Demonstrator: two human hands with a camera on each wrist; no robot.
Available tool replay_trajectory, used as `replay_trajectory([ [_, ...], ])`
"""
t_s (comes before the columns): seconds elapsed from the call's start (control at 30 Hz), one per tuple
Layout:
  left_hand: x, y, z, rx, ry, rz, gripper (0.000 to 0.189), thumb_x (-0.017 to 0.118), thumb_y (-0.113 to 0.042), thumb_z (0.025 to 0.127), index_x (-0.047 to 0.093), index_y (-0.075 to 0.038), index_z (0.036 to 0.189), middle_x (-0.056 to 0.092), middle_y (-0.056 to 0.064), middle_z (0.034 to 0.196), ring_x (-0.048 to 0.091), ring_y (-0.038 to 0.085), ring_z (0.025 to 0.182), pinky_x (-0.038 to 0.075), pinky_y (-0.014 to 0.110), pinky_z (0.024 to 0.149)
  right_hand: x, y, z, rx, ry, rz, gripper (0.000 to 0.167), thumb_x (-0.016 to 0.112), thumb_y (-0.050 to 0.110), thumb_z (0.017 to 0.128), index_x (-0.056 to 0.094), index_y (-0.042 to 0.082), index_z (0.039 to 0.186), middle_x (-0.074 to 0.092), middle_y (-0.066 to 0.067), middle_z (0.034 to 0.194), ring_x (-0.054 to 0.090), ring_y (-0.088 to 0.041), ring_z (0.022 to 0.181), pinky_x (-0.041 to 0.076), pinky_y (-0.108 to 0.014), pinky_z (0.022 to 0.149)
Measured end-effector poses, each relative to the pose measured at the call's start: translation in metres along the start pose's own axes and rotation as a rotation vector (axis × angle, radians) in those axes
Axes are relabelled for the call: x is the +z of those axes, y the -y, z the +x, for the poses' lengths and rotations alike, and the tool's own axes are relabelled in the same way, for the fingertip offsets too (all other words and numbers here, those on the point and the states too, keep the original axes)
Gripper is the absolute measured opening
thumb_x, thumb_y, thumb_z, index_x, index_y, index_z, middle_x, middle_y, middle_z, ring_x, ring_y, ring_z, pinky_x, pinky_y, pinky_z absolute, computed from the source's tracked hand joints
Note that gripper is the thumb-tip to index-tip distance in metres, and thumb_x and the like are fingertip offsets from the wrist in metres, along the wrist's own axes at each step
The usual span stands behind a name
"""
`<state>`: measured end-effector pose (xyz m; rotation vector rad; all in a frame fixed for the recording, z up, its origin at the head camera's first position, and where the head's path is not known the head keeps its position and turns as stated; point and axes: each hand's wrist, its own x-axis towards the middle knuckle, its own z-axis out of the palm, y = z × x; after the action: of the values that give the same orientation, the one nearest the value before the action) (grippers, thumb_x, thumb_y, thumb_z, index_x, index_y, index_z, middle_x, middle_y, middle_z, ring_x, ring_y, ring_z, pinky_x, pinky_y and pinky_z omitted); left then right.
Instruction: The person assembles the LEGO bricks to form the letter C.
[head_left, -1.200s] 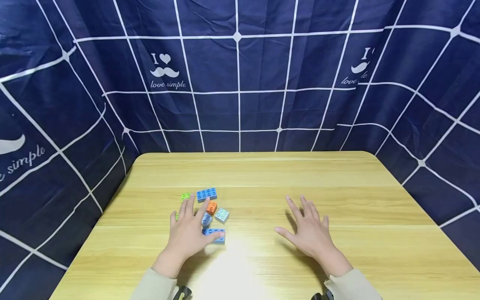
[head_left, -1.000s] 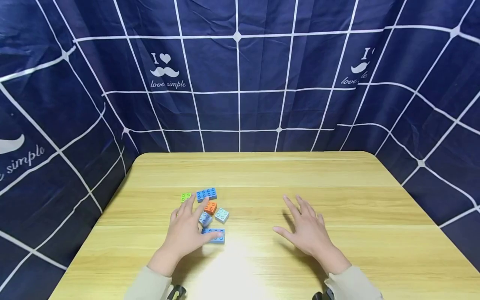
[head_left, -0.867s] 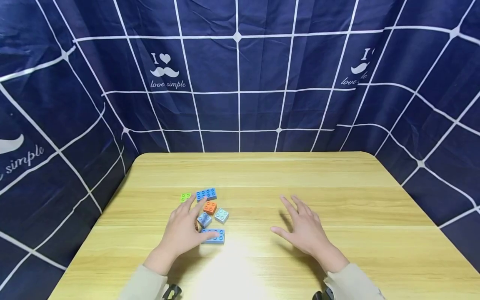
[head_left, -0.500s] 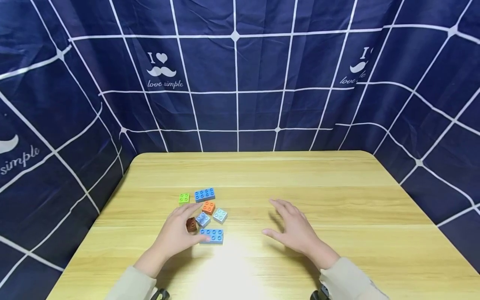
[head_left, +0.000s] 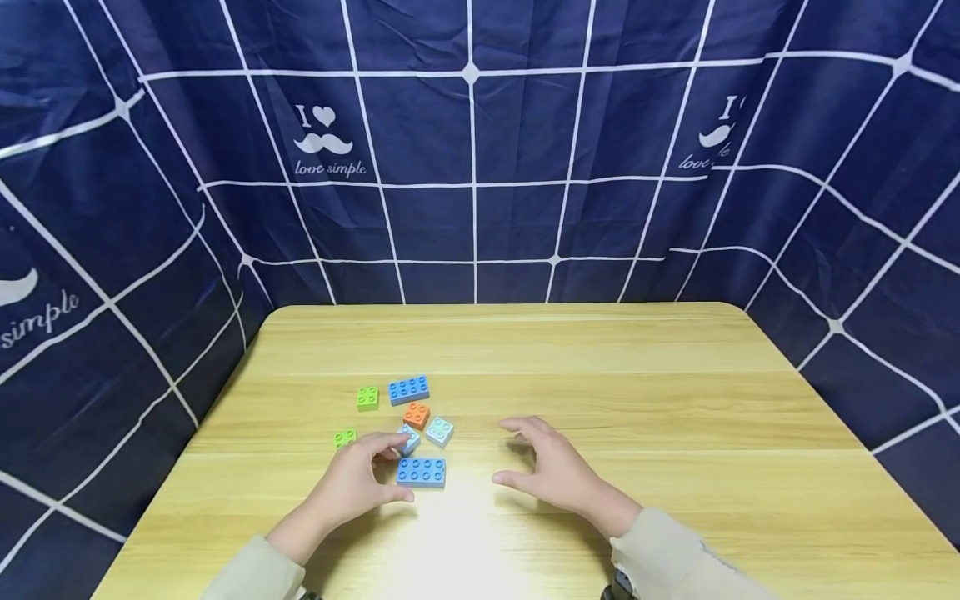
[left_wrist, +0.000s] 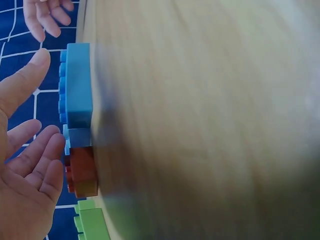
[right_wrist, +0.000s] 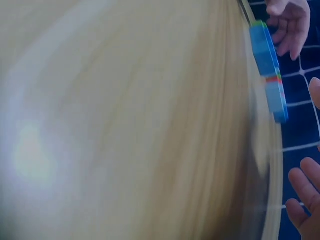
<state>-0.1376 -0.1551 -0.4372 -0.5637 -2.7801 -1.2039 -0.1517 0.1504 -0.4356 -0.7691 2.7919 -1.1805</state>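
Note:
My left hand is just left of the long light-blue brick. Its fingers arch loosely over a small blue brick, while the thumb points past the long brick's front side. In the left wrist view the palm faces the bricks with nothing gripped, and a brown brick shows beside the fingers; the head view hides most of it. My right hand hovers over the table to the right of the bricks, fingers loosely bent, thumb apart, holding nothing. An orange brick and a pale mint brick lie between the hands' reach.
Behind the orange brick lies a darker blue long brick. One green brick is left of it, another green brick beside my left knuckles. The wooden table meets a navy checked curtain at the back and sides.
My left hand has drawn back toward me and its fingers have bent; the thumb has come off over the long light-blue brick. My right hand has moved left, toward the bricks. The bricks stay put.

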Motion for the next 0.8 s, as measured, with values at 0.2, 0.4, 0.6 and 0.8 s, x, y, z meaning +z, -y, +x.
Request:
replay_trajectory([
  [0.2, 0.003, 0.001, 0.0, -0.028, 0.013, 0.034, 0.066, 0.091, -0.022, 0.057, 0.067, -0.007, 0.116, 0.063, -0.007, 0.094, 0.057, 0.011, 0.087, 0.048, 0.039, 0.085, 0.016, 0.005, 0.008, -0.033, 0.061, 0.073, 0.066, 0.077, 0.04, 0.077, 0.053, 0.009, 0.13, 0.057, -0.006, 0.122, 0.057, -0.023, 0.106, 0.047, -0.046, 0.09],
  [0.4, 0.005, 0.002, 0.001, -0.02, 0.017, 0.059, 0.06, 0.09, -0.019, 0.058, 0.068, -0.008, 0.113, 0.063, -0.008, 0.093, 0.056, 0.01, 0.085, 0.048, 0.036, 0.082, 0.029, 0.015, 0.017, -0.053, 0.075, 0.109, 0.06, 0.081, 0.032, 0.075, 0.056, 0.009, 0.125, 0.06, -0.004, 0.118, 0.059, -0.019, 0.102, 0.047, -0.041, 0.091],
  [0.6, 0.009, 0.004, 0.003, -0.002, 0.036, 0.093, 0.058, 0.089, -0.02, 0.06, 0.069, -0.007, 0.112, 0.061, -0.009, 0.09, 0.055, 0.009, 0.084, 0.048, 0.034, 0.08, 0.046, 0.018, 0.025, -0.064, 0.066, 0.082, 0.058, 0.082, 0.03, 0.073, 0.059, 0.01, 0.122, 0.062, 0.001, 0.113, 0.059, -0.014, 0.1, 0.046, -0.036, 0.092],
  [0.8, 0.01, 0.003, 0.004, 0.03, 0.053, 0.094, 0.052, 0.089, -0.015, 0.061, 0.07, -0.006, 0.109, 0.059, -0.009, 0.086, 0.055, 0.01, 0.081, 0.048, 0.03, 0.075, 0.06, 0.02, 0.029, -0.073, 0.055, 0.064, 0.056, 0.084, 0.029, 0.071, 0.062, 0.011, 0.119, 0.062, 0.005, 0.11, 0.058, -0.011, 0.098, 0.046, -0.034, 0.091],
])
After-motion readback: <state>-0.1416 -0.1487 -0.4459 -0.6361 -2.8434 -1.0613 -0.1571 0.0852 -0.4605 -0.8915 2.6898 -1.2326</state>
